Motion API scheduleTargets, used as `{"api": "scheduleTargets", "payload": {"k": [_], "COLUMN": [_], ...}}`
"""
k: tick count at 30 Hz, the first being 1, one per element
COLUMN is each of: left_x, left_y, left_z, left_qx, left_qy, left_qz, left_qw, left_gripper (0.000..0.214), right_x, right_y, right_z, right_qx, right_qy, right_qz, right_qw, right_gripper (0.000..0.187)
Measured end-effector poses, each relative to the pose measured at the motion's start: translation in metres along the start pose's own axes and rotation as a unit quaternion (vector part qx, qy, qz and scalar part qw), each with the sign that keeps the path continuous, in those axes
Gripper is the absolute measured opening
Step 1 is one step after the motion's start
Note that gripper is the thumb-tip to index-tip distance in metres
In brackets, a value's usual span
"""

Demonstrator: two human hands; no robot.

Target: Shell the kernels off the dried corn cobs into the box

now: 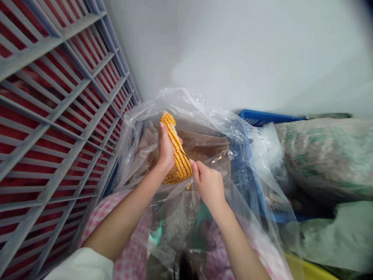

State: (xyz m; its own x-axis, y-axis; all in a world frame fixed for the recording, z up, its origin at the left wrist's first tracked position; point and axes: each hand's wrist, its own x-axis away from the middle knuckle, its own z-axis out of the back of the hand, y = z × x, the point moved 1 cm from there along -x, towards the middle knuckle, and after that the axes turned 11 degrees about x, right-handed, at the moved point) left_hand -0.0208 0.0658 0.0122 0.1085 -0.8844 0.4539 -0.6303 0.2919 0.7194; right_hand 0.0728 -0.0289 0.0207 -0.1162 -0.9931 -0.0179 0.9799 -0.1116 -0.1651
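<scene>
My left hand [167, 149] is closed round an ear of corn [178, 151] with yellow kernels, tilted with its far end up and to the left. A bare pale strip shows near that end, where kernels are gone. My right hand [209, 182] is a fist at the ear's lower right side. From it a thin dark rod-like tool [184, 154] reaches onto the kernels; its handle is hidden in the fingers. Below the ear, loose kernels [171, 177] lie heaped in a clear plastic bag [201, 105]. A few stray kernels [217, 159] are right of the ear.
A tall grey slatted plastic crate [84, 136] with red behind its slats stands close on the left. To the right are a blue basket [269, 118], a full woven sack [329, 155] and a yellow edge [305, 268]. A pale wall [247, 54] rises behind.
</scene>
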Motion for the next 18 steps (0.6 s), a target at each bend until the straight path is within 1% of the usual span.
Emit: {"api": "scheduleTargets", "payload": {"k": [2, 4, 8, 12, 13, 15, 18], "left_x": [-0.0015, -0.0015, 0.0006, 0.0011, 0.0008, 0.0, -0.0009], "left_y": [0.0064, 0.0105, 0.01, 0.0049, 0.0038, 0.0022, 0.0025], "left_z": [-0.0005, -0.0014, -0.0017, 0.0007, 0.0016, 0.0032, 0.0046], "left_qx": [-0.002, -0.007, 0.009, -0.001, -0.005, -0.006, 0.001], "left_qy": [0.006, -0.002, -0.015, -0.038, -0.043, -0.047, -0.046], "left_qz": [-0.018, -0.036, -0.038, -0.045, -0.039, -0.007, 0.039], "left_qw": [1.0, 0.999, 0.999, 0.998, 0.998, 0.999, 0.998], "left_gripper": [0.058, 0.057, 0.058, 0.056, 0.056, 0.057, 0.06], "right_x": [0.0034, 0.0059, 0.0075, 0.0058, 0.0053, 0.0047, 0.0052], "right_y": [-0.0014, -0.002, -0.0035, -0.0047, -0.0049, -0.0053, -0.0062], "right_z": [-0.0008, -0.0012, 0.0, 0.0019, 0.002, 0.0013, -0.0017], "right_qx": [0.004, 0.002, -0.006, -0.015, -0.018, -0.021, -0.023], "right_qy": [-0.009, -0.01, -0.013, -0.082, -0.097, -0.113, -0.111], "right_qz": [0.008, 0.007, -0.009, -0.011, -0.009, -0.003, 0.01], "right_qw": [1.0, 1.0, 1.0, 0.996, 0.995, 0.993, 0.994], "right_gripper": [0.038, 0.038, 0.039, 0.041, 0.042, 0.043, 0.044]}}
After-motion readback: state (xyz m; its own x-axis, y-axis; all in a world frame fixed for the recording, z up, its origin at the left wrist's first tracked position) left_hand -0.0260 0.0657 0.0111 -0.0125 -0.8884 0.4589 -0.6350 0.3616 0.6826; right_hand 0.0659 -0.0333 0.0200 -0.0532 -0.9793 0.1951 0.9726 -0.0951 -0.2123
